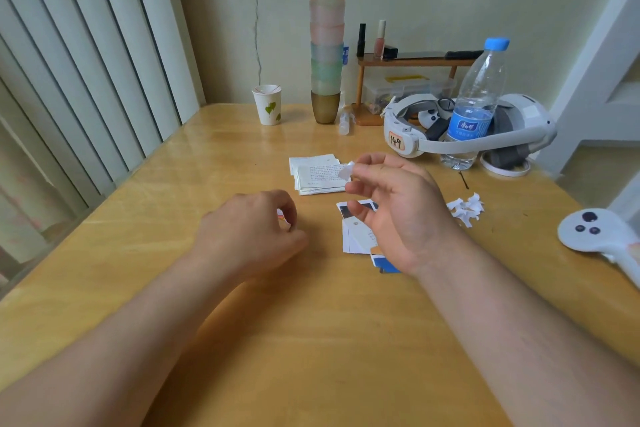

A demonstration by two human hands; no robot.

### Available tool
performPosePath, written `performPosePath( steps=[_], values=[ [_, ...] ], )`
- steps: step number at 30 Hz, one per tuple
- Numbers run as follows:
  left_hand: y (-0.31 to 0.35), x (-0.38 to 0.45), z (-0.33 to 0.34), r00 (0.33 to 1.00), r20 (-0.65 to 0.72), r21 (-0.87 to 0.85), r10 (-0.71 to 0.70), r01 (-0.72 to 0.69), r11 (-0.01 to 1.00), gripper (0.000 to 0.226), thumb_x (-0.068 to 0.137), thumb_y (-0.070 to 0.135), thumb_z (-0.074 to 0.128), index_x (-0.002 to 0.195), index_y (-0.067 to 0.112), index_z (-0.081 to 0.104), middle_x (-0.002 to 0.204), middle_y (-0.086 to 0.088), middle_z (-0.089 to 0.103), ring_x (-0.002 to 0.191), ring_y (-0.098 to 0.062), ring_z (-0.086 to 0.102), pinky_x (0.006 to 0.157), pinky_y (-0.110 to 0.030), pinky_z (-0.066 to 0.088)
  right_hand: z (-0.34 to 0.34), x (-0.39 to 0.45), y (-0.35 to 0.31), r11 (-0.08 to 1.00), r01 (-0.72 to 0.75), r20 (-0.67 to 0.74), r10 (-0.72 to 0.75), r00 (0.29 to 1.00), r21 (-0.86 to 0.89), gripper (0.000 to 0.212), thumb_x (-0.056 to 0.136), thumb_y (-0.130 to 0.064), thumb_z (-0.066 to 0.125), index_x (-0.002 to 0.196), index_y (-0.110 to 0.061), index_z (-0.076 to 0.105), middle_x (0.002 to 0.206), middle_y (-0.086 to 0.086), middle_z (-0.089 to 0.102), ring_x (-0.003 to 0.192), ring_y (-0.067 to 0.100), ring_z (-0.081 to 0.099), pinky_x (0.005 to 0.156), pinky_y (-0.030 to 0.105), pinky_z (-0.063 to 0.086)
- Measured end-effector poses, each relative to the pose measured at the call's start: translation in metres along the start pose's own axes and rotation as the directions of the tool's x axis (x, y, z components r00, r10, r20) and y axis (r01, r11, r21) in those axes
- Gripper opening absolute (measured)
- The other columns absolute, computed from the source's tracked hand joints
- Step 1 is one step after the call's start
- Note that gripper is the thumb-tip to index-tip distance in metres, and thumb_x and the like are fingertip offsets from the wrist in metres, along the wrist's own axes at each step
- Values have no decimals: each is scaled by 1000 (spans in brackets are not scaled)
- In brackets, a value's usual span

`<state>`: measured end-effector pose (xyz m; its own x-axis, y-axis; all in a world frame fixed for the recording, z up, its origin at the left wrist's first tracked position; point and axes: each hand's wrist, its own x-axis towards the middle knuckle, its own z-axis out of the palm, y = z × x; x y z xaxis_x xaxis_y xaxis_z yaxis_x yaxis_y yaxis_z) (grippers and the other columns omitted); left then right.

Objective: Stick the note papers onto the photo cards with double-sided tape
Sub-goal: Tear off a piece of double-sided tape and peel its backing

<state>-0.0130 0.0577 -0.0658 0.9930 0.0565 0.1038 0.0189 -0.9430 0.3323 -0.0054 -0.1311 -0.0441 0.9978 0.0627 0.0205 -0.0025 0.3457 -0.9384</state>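
Fingers of the right hand [394, 211] are loosely spread, except that the thumb and forefinger pinch a small white curled strip of tape backing [346, 170], lifted above the yellow wooden table [311, 340]. The left hand [249, 236] rests low on the table with its fingers curled under; a small scrap with orange and white shows at its fingertips, but whether the hand grasps it or only covers it cannot be told.

Just beyond the right hand lies a small stack of white note papers with printed text [317, 173], the print too small to read. Under the right palm lie several photo cards with white borders and blue and dark pictures [358, 236], partly hidden by the hand. To the right of that hand sits a loose heap of torn white backing scraps [465, 208].

Further back, a white headset [467, 128] carries an orange label with "149" handwritten on it. A clear plastic water bottle with a blue cap [474, 104] stands against the headset; its blue label has writing that is not legible. A white paper cup with green leaf print [267, 104] stands near a tall stack of frosted pastel cups [327, 35]. A white handheld controller [602, 239] lies at the table's right edge.
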Motion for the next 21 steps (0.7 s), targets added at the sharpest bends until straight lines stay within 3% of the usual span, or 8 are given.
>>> performPosePath(
  steps=[2, 4, 7, 8, 10, 12, 16, 21],
  values=[
    [1, -1, -5, 1000, -16, 32, -15, 15, 999, 15, 78, 53, 57, 85, 42, 65, 87, 17, 64, 94, -15, 59, 79, -36, 53, -1, 1, 1, 1000, -15, 1, 15, 1000, -7, 18, 91, -6, 68, 79, -19, 69, 88, 3, 70, 87, 19, 57, 75, 33, 47],
    [0, -1, -7, 989, -137, 56, 62, -55, 997, 14, 84, 51, 60, 83, 42, 70, 88, 15, 59, 97, -17, 56, 81, -36, 50, -1, 1, 3, 999, -38, -1, 38, 999, 4, 17, 91, -7, 69, 80, -19, 70, 91, 4, 70, 87, 19, 57, 73, 32, 47],
    [2, 0, -4, 926, -325, -265, 190, -282, 922, 10, 94, 37, 68, 93, 39, 78, 84, 12, 56, 82, -7, 56, 70, -23, 43, 0, 2, 5, 996, -75, -1, 75, 997, 46, 13, 91, -7, 70, 84, -18, 72, 87, 2, 69, 86, 21, 58, 72, 32, 47],
    [7, -3, -3, 932, -328, -450, 157, -300, 841, 11, 97, 32, 68, 96, 36, 78, 81, 11, 56, 71, -7, 54, 65, -19, 41, 0, 1, 5, 995, -84, 7, 84, 996, 59, 12, 91, -8, 70, 85, -18, 72, 85, 1, 68, 86, 22, 58, 72, 32, 46],
    [21, -9, 1, 984, -175, -820, 36, -166, 547, 17, 101, 21, 65, 99, 29, 80, 71, 4, 51, 58, -16, 43, 56, -23, 38, 1, 1, 6, 992, -98, 27, 97, 995, 85, 13, 91, -9, 71, 84, -19, 74, 80, -2, 67, 86, 22, 57, 73, 32, 46],
    [34, -14, 4, 999, 41, -971, -15, 43, 235, 22, 102, 14, 61, 97, 23, 81, 65, 0, 41, 56, -17, 34, 51, -24, 32, 2, 0, 7, 988, -109, 54, 104, 993, 111, 15, 91, -10, 71, 81, -21, 75, 76, -4, 66, 85, 21, 55, 72, 30, 43],
    [49, -21, 5, 974, 220, -968, 58, 225, -114, 23, 101, 20, 63, 88, 19, 82, 72, 3, 42, 60, -10, 38, 53, -21, 36, 6, -2, 11, 976, -143, 109, 126, 986, 164, 12, 90, -13, 72, 85, -24, 74, 76, -6, 64, 79, 17, 52, 70, 30, 38],
    [54, -23, 7, 946, 314, -890, 83, 324, -320, 15, 94, 20, 71, 88, 11, 80, 70, 0, 48, 66, -14, 46, 56, -24, 39, 10, -2, 16, 958, -204, 149, 175, 973, 202, 14, 72, -23, 80, 85, -25, 75, 80, -3, 54, 71, 20, 56, 58, 34, 40]
  ],
)
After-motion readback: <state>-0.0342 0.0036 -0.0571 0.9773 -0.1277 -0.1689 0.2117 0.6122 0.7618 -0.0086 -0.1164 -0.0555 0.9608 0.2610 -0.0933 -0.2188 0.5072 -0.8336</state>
